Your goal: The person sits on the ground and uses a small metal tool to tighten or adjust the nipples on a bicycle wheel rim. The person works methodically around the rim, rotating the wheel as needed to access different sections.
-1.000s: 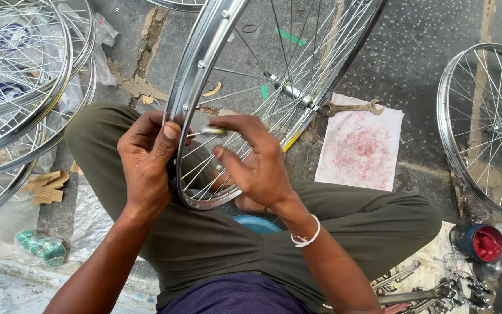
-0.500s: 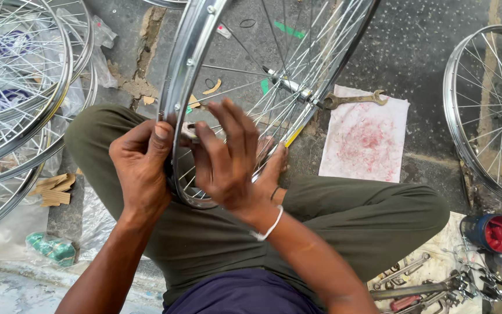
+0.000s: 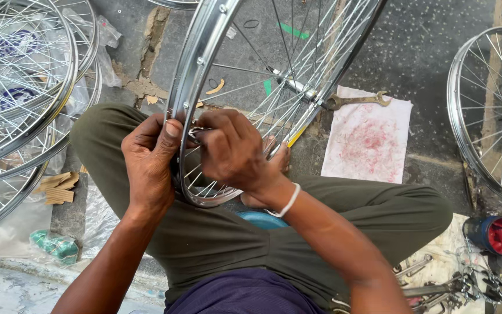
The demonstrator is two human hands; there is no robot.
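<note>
- The right hand (image 3: 233, 152) has closed since half a second ago: then its fingers were spread across the spokes, now they are curled tight, pinching something small and metallic at the inner face of the rim; what it is, a spoke end or a nipple tool, I cannot tell.
- The left hand (image 3: 149, 166) has kept its place, wrapped round the outside of the bicycle wheel (image 3: 204, 70), thumb pressed on the rim edge at about 12 o'clock of the hand, gripping firmly.
- Judged from this, the work has gone from feeling along the spokes to turning or seating one fitting at the rim.
- The wheel stands tilted on the person's lap, its lowest arc between the two hands, its hub (image 3: 289, 87) at about 1 o'clock from the right hand.
- Beyond the hub, at 2 o'clock, a spanner (image 3: 358, 100) lies on the top edge of a pink-stained cloth (image 3: 370, 142).
- At 9 to 10 o'clock, stacked spoked wheels (image 3: 24, 87); at 3 o'clock another wheel (image 3: 489, 110) on the ground.
- At 4 o'clock a red-topped tin (image 3: 495, 235) and loose tools (image 3: 437, 285).
- The crossing spokes crowd the right hand's fingers; nothing else is in the way.
</note>
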